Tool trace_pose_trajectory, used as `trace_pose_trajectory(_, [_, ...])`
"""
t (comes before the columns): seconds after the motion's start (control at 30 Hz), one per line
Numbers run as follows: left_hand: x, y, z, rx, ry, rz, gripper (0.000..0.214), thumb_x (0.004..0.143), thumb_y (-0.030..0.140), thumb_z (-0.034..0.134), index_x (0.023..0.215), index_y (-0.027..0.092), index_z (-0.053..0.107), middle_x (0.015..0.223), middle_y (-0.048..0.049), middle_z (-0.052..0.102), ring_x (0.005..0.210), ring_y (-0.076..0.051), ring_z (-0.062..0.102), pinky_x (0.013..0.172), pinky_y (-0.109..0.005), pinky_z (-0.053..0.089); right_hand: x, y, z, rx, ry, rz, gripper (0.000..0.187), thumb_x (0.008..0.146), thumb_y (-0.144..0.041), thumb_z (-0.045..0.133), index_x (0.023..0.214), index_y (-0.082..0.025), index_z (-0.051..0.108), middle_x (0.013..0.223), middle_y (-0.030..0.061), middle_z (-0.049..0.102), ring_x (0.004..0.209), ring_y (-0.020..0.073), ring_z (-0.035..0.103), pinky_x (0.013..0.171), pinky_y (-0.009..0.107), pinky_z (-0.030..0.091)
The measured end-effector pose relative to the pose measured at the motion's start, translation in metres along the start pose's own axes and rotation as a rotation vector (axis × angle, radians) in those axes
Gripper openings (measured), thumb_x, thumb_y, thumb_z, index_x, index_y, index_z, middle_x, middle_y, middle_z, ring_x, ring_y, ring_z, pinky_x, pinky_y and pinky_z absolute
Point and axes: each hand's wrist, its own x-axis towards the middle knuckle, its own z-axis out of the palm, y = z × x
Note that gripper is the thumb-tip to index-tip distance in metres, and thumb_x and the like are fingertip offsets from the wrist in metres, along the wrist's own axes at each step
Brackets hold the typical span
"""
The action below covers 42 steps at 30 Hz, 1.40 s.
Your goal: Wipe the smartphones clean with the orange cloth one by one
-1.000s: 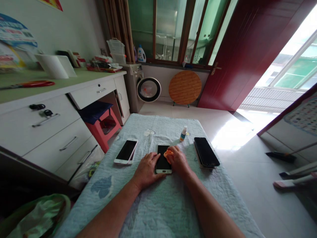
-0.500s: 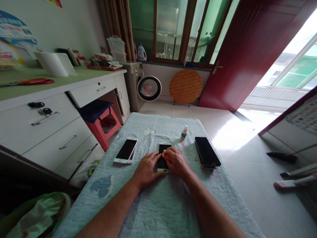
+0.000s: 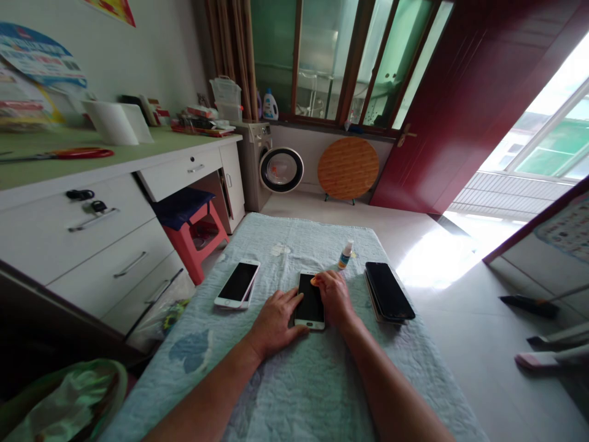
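Observation:
A white-framed phone (image 3: 310, 299) with a dark screen lies in the middle of the pale blue cloth (image 3: 294, 380). My left hand (image 3: 275, 321) lies flat against the phone's left edge, fingers stretched out. My right hand (image 3: 334, 296) is on the phone's right side, fingers closed on a small orange cloth (image 3: 314, 281) pressed near the screen's top right corner. Most of that cloth is hidden under the fingers.
Another white phone (image 3: 238, 285) lies to the left, a stack of dark phones (image 3: 389, 299) to the right, a small bottle (image 3: 345, 255) behind. White drawers (image 3: 92, 245) and a red stool (image 3: 196, 230) stand to the left, a broom (image 3: 529, 304) on the floor to the right.
My right hand has slid the orange cloth from the screen's middle up to its top right corner. The left hand has stayed on the phone's left edge. The camera shifted slightly.

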Motion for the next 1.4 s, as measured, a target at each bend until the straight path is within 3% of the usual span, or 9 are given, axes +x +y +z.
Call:
trace_pose_trajectory(0.3, [-0.001, 0.006, -0.006, -0.001, 0.001, 0.014, 0.072, 0.076, 0.058, 0.067, 0.135, 0.018, 0.052, 0.140, -0.0110, 0.052, 0.113, -0.032, 0.052, 0.103, -0.048, 0.041, 0.037, -0.023, 0.029, -0.137, -0.193, -0.022, 0.023, 0.088, -0.010, 0.049, 0.082, -0.020, 0.069, 0.085, 0.0048, 0.066, 0.086, 0.0171, 0.053, 0.078, 0.024, 0.037])
trace_pose_trajectory(0.43, [-0.002, 0.010, -0.005, 0.028, 0.017, 0.019, 0.070, 0.078, 0.056, 0.065, 0.137, 0.021, 0.050, 0.140, -0.0092, 0.052, 0.112, -0.032, 0.053, 0.101, -0.048, 0.041, 0.041, -0.027, 0.036, -0.140, -0.212, -0.080, 0.022, 0.089, -0.013, 0.049, 0.089, -0.020, 0.070, 0.090, 0.0054, 0.067, 0.088, 0.0177, 0.054, 0.079, 0.025, 0.037])
trace_pose_trajectory(0.77, [-0.004, 0.010, 0.001, 0.048, 0.068, -0.002, 0.070, 0.077, 0.058, 0.065, 0.132, 0.016, 0.054, 0.138, -0.0147, 0.053, 0.118, -0.034, 0.051, 0.102, -0.049, 0.040, 0.041, 0.014, 0.004, -0.227, -0.121, 0.001, 0.022, 0.082, -0.010, 0.050, 0.082, -0.018, 0.071, 0.083, 0.0100, 0.066, 0.077, 0.0204, 0.053, 0.078, 0.032, 0.036])
trace_pose_trajectory(0.93, [-0.004, 0.006, 0.001, 0.035, 0.062, 0.016, 0.071, 0.077, 0.056, 0.066, 0.133, 0.015, 0.054, 0.138, -0.0147, 0.052, 0.119, -0.033, 0.049, 0.103, -0.048, 0.039, 0.037, 0.010, 0.005, -0.233, -0.117, -0.006, 0.022, 0.083, -0.011, 0.049, 0.083, -0.019, 0.069, 0.085, 0.0104, 0.066, 0.079, 0.0216, 0.051, 0.078, 0.033, 0.035])
trace_pose_trajectory(1.17, [-0.003, 0.008, -0.003, 0.017, 0.042, 0.021, 0.070, 0.076, 0.056, 0.068, 0.132, 0.018, 0.053, 0.136, -0.0114, 0.055, 0.110, -0.032, 0.053, 0.100, -0.048, 0.042, 0.039, -0.008, 0.033, -0.119, -0.151, -0.080, 0.037, 0.085, -0.007, 0.044, 0.116, -0.021, 0.060, 0.097, 0.0064, 0.068, 0.090, 0.0219, 0.051, 0.082, 0.031, 0.037])
trace_pose_trajectory(1.27, [-0.003, 0.007, -0.001, -0.022, 0.069, 0.037, 0.069, 0.075, 0.055, 0.069, 0.133, 0.021, 0.052, 0.138, -0.0095, 0.053, 0.109, -0.031, 0.054, 0.100, -0.048, 0.042, 0.038, -0.012, 0.038, -0.102, -0.180, -0.107, 0.025, 0.087, -0.010, 0.048, 0.101, -0.022, 0.064, 0.095, 0.0053, 0.067, 0.090, 0.0205, 0.051, 0.083, 0.030, 0.038])
trace_pose_trajectory(1.4, [-0.004, 0.002, 0.006, -0.078, 0.144, -0.008, 0.076, 0.071, 0.061, 0.070, 0.131, 0.019, 0.048, 0.121, -0.0121, 0.061, 0.105, -0.032, 0.057, 0.095, -0.049, 0.045, 0.032, -0.018, 0.032, -0.070, -0.195, -0.144, 0.017, 0.087, -0.013, 0.053, 0.082, -0.022, 0.066, 0.096, 0.0053, 0.063, 0.091, 0.0180, 0.052, 0.081, 0.026, 0.040])
